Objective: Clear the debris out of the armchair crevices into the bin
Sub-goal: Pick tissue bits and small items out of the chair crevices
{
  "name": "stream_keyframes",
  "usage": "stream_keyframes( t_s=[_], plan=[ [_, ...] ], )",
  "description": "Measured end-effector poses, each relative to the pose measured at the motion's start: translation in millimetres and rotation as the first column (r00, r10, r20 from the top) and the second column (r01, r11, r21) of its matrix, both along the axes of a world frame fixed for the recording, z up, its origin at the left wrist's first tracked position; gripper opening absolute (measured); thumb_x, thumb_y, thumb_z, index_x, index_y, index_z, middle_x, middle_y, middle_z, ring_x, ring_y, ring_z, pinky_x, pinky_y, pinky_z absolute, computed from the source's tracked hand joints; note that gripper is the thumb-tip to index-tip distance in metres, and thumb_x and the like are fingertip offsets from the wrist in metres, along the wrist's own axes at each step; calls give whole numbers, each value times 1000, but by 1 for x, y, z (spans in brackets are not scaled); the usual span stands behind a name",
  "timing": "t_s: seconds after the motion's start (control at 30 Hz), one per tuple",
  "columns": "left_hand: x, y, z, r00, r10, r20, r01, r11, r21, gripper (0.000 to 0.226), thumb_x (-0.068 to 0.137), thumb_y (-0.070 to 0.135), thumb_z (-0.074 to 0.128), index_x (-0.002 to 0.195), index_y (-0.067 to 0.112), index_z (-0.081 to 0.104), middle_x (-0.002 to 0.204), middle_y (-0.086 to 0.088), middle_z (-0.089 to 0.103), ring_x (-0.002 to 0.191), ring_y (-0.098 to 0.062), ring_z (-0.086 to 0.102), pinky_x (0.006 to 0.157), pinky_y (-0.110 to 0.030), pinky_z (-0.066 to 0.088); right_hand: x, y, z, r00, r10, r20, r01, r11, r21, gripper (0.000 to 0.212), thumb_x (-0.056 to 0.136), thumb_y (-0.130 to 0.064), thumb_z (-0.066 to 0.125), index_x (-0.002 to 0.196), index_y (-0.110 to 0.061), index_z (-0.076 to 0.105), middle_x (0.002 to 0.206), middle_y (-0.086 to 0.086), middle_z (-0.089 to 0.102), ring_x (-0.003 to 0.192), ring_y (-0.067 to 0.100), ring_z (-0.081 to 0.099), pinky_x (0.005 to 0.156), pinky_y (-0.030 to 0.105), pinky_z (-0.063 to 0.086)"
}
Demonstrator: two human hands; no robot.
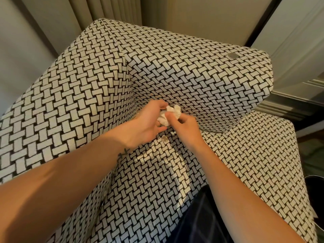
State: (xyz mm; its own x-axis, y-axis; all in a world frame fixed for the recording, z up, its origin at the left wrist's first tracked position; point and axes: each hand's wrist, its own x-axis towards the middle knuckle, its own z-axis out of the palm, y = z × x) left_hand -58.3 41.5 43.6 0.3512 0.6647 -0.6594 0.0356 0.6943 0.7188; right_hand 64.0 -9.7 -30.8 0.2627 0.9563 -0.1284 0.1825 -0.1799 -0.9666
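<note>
An armchair [192, 79] in black-and-white basket-weave fabric fills the view. At the back of its seat, both hands meet around a crumpled white tissue [169, 114]. My left hand [145, 123] cups the tissue from the left with curled fingers. My right hand [184, 127] pinches it from the right, thumb on top. A small silver coin [164, 138] lies on the seat cushion just below the hands. Another round silver coin [232, 55] rests on top of the backrest at the right. A dark rim at the right edge may be the bin [314, 183].
Beige curtains [105, 9] and a wall stand behind the chair. White door moulding and a skirting board [298, 106] run along the right. My dark checked trouser leg [201, 220] rests against the seat's front edge.
</note>
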Motion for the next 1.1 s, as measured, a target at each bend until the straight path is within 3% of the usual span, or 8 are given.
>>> stream_keyframes(
  t_s=[0.1, 0.2, 0.37, 0.43, 0.6, 0.73, 0.9, 1.1],
  plan=[
    [1, 1, -3, 997, -74, -14, 74, 997, -6, 26, 100, 18, 54, 122, 8, 65, 108, -5, 69, 96, -19, 65, 105, -42, 50, -2, 0, 3, 999, -24, 25, 24, 1000, 2, 34, 98, -39, 63, 65, -30, 68, 52, -15, 51, 48, 2, 38, 49, 20, 29],
    [1, 2, -6, 995, -89, -45, 90, 996, 15, 29, 94, 5, 60, 121, 9, 65, 122, -7, 68, 109, -18, 64, 96, -39, 54, -3, 2, 3, 999, -22, 38, 21, 1000, 14, 42, 96, -30, 64, 55, -33, 61, 51, -15, 47, 50, 5, 35, 49, 25, 28],
    [0, 5, -4, 994, 42, -97, -36, 998, 58, 30, 94, 1, 60, 122, 10, 65, 120, -9, 69, 103, -19, 65, 72, -30, 53, -8, -1, 6, 992, 70, -107, -68, 997, 21, 10, 93, -26, 71, 92, -16, 72, 79, 7, 65, 70, 12, 56, 60, 24, 49],
    [0, 9, -4, 985, 131, -110, -120, 987, 106, 31, 97, 3, 58, 127, 12, 61, 119, -9, 68, 99, -19, 66, 64, -28, 54, -3, -3, 5, 983, 86, -163, -86, 996, 11, 27, 91, -28, 74, 103, -4, 69, 91, 16, 66, 78, 11, 59, 63, 16, 52],
    [1, 14, -7, 962, 244, -126, -222, 961, 166, 23, 101, 2, 53, 116, 19, 55, 103, -3, 64, 91, -17, 63, 93, -40, 58, 8, -4, -17, 975, 220, -17, -218, 950, -222, 24, 85, -23, 80, 106, -17, 69, 86, -1, 61, 76, 21, 57, 75, 22, 53],
    [0, 14, -10, 965, 231, -124, -207, 961, 183, 27, 100, 1, 52, 123, 15, 58, 109, -5, 66, 92, -18, 64, 82, -34, 58, 6, -4, -29, 922, 312, 230, -243, 927, -284, 31, 85, -17, 80, 114, -22, 70, 98, -1, 62, 81, 8, 54, 75, 16, 50],
    [0, 13, -12, 970, 217, -110, -196, 965, 174, 33, 99, 0, 54, 129, 14, 58, 114, -7, 67, 92, -17, 64, 67, -28, 53, 6, -1, -27, 887, 351, 300, -257, 915, -309, 27, 87, -10, 77, 112, -19, 70, 94, -2, 60, 77, 5, 54, 63, 3, 44],
    [2, 10, -11, 977, 175, -122, -145, 965, 219, 35, 97, -6, 51, 121, 19, 58, 114, -5, 64, 94, -18, 64, 70, -28, 55, 0, -11, -19, 918, 327, 225, -253, 918, -304, 10, 96, -14, 67, 104, -11, 71, 91, 2, 69, 79, 8, 57, 73, 18, 51]
  ],
)
